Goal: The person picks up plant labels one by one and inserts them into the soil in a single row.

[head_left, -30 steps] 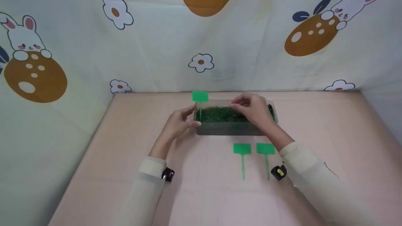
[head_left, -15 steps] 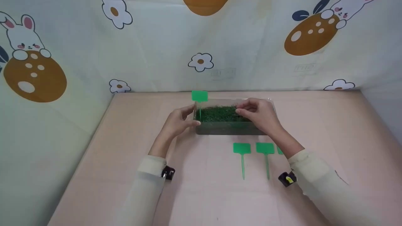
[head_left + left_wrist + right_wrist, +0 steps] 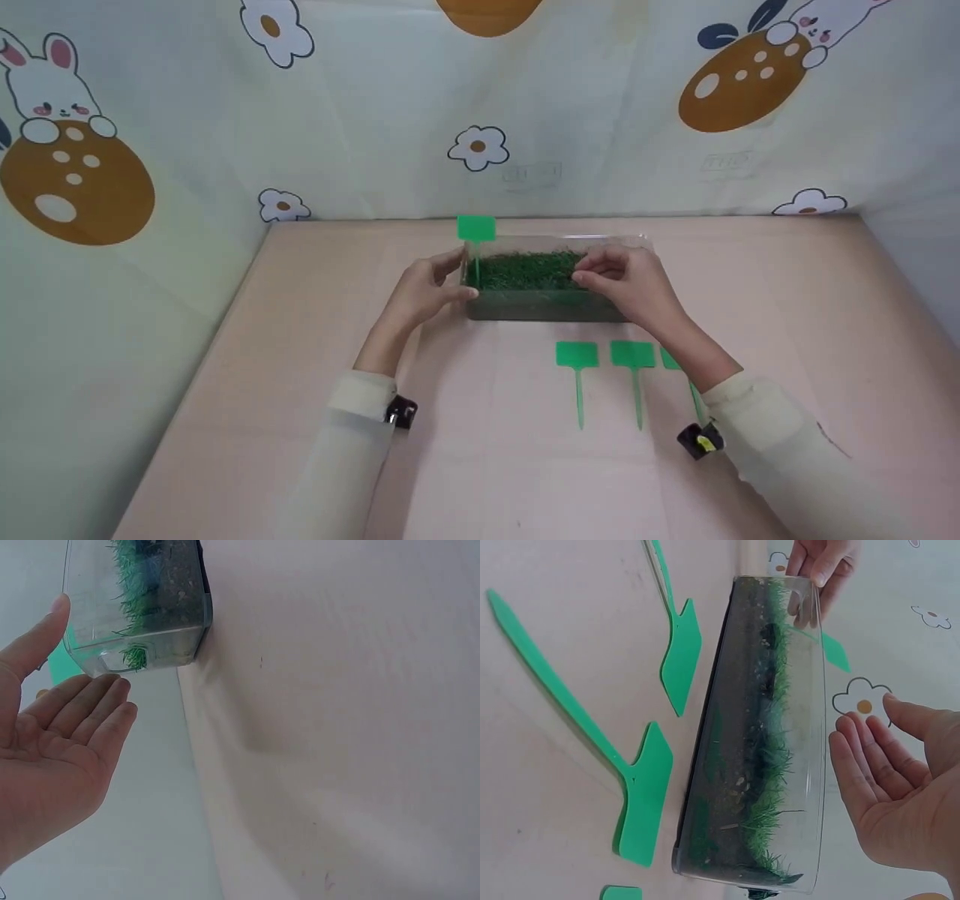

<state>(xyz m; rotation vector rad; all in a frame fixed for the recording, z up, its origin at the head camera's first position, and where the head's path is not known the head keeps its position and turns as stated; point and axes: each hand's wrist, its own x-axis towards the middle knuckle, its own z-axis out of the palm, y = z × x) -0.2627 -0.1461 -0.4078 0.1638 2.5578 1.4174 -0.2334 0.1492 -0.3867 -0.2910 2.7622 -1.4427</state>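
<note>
A clear plastic box [image 3: 547, 306] of dark soil and green grass [image 3: 523, 271] sits toward the back of the table. My left hand [image 3: 422, 291] holds its left end, thumb at the front corner and fingers at the end wall. Beside that hand a green plant label [image 3: 476, 228] stands upright in the grass. My right hand [image 3: 634, 285] is over the box's right part; in the right wrist view its fingers are loosely bent, thumb apart, holding nothing. Two plant labels lie before the box, one left [image 3: 577, 354] and one right [image 3: 632, 354]. A third label [image 3: 697, 401] is partly hidden by my right forearm.
A pale pink cloth covers the table [image 3: 480, 465]. Behind it hangs a light curtain [image 3: 375, 112] printed with rabbits and flowers. Another such curtain [image 3: 90, 322] closes off the left side.
My right hand has moved right and toward me above the grass, uncovering part of the third label on the table. My left hand and the standing label have stayed in place.
</note>
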